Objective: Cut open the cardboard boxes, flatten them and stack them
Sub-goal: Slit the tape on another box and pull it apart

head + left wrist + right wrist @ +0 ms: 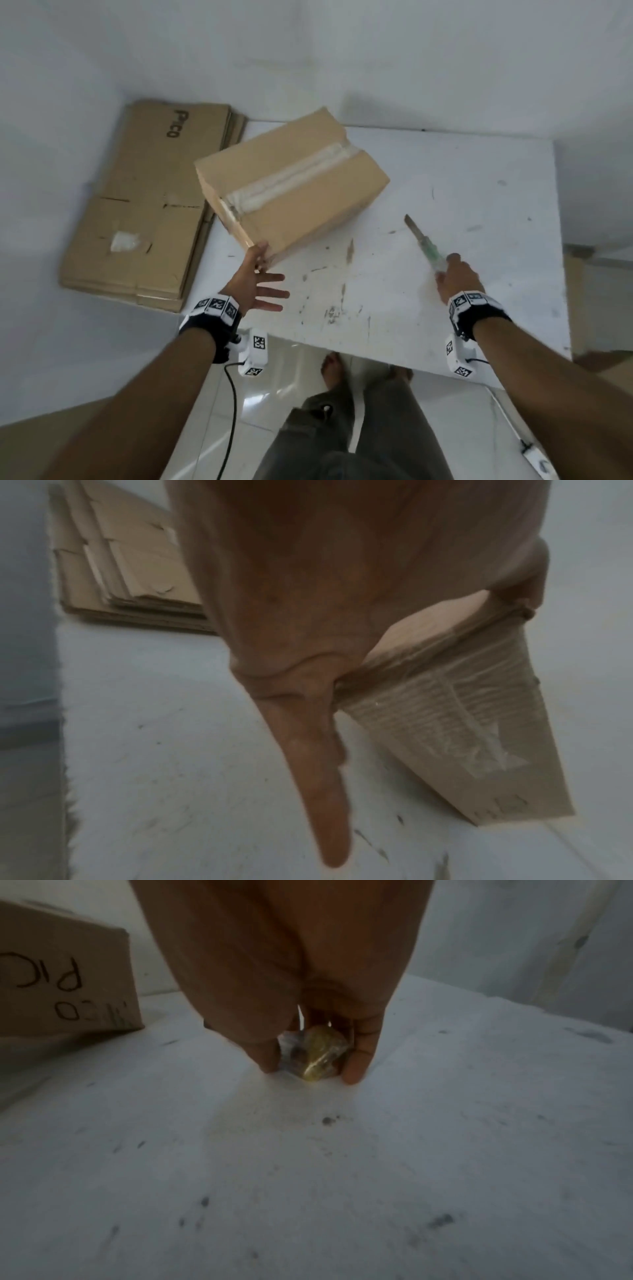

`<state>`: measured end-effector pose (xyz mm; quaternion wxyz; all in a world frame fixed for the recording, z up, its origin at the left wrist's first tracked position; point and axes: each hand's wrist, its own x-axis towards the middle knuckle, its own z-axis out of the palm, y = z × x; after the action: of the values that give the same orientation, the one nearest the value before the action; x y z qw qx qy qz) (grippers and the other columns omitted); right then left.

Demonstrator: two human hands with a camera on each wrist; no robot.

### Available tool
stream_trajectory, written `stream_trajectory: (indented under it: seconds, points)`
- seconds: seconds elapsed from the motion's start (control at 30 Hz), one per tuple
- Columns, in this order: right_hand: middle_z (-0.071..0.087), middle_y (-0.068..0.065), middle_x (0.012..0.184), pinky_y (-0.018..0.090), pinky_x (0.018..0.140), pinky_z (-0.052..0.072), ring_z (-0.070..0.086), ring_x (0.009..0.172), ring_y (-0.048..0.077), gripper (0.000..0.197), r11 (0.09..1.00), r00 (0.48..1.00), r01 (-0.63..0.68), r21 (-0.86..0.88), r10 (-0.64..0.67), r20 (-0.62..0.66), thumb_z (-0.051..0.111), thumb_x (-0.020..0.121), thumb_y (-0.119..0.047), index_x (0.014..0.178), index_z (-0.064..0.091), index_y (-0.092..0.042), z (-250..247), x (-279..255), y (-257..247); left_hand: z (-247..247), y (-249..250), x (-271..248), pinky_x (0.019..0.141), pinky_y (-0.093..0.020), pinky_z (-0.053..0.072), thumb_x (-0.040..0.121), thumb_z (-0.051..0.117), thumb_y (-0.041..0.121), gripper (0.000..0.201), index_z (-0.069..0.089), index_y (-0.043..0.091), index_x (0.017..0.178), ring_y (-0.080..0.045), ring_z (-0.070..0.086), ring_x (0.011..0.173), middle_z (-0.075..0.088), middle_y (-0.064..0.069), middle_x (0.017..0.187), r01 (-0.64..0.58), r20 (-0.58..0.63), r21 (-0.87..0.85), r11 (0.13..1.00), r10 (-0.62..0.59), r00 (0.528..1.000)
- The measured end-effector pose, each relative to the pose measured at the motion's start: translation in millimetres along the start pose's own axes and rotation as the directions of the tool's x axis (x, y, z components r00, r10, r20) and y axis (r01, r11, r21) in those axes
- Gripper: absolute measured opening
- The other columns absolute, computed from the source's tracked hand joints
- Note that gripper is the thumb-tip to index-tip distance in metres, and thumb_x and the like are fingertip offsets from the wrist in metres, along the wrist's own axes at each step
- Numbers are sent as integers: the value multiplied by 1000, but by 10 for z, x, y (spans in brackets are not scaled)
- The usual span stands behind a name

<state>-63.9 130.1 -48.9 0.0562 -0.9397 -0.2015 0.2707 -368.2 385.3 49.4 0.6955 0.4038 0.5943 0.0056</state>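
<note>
A taped cardboard box [291, 185] sits at an angle on the white table [462, 178], with a clear tape strip along its top seam. My left hand [265, 274] is at the box's near corner: the thumb touches that corner and the fingers [318, 777] spread straight over the table. In the left wrist view the box [462, 723] lies right of the palm. My right hand [450, 270] grips the green handle of a knife [419, 234], whose blade points away toward the box without touching it. The handle [315, 1053] shows between thumb and fingers in the right wrist view.
A stack of flattened boxes [147, 205] lies left of the table, marked "Pico", also visible as the flattened stack [120, 569]. White walls close in behind and left. The table's near edge [376, 359] is above my feet on glossy floor tiles. A black cable [233, 411] hangs from my left wrist.
</note>
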Motion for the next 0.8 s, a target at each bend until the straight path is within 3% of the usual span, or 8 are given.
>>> stream_trajectory:
  seconds: [0.13,0.17,0.27,0.4,0.57,0.63,0.7,0.8]
  points:
    - [55,30,122,46,85,47,58,110,46,28,990,999,-54,134,54,6,47,102,-16,121,48,5,-146,100,-81,-105,-64,233,74,-54,60,82,67,58,67,59,14,131,-44,66,110,57,-16,131,63,-72,-70,996,-69,995]
    - [57,30,121,43,81,45,59,108,45,27,980,997,-72,184,72,9,47,102,-15,120,48,5,-216,118,-83,-108,-95,307,74,-52,60,77,73,61,77,55,15,136,-42,65,109,54,-17,138,66,-105,-43,997,-71,992]
    - [63,23,104,33,68,40,59,83,36,23,948,999,-47,316,48,6,50,100,-19,116,48,-2,-527,146,-81,24,-49,492,66,-49,64,47,85,82,140,27,16,157,-38,65,112,48,-16,149,36,-276,32,999,-26,961]
    - [61,2,75,32,65,44,60,71,26,39,925,989,146,350,-132,-63,65,93,-38,122,49,-16,-928,211,-104,253,181,694,68,-48,63,59,87,69,133,19,18,161,-39,57,126,37,-14,159,-86,-419,75,993,110,901]
    - [55,-1,66,30,55,43,52,57,16,31,828,914,407,385,-372,-164,61,96,-41,123,52,-27,-1369,272,-303,189,351,820,62,-44,65,41,90,77,148,27,15,159,-33,67,111,43,-16,156,-29,-294,324,945,130,947]
    - [58,-4,72,33,58,43,51,60,15,17,787,877,473,397,-465,-123,51,99,-46,103,58,-31,-1491,255,-407,243,455,706,67,-44,65,42,90,77,137,38,16,153,-28,67,108,55,-9,145,-27,-172,496,868,129,977]
    - [53,-6,67,34,59,39,47,59,15,25,747,821,555,366,-562,-98,45,103,-39,81,56,-33,-1571,230,-504,377,499,549,71,-45,65,48,90,72,118,47,20,145,-27,65,108,59,-5,137,-41,-69,648,761,112,991]
    - [64,2,77,37,58,45,51,57,18,19,712,751,614,339,-660,25,47,102,-19,103,66,-24,-1610,115,-685,661,359,352,76,-49,64,27,86,84,139,44,23,145,-28,65,109,60,-4,136,-52,24,744,666,51,998]
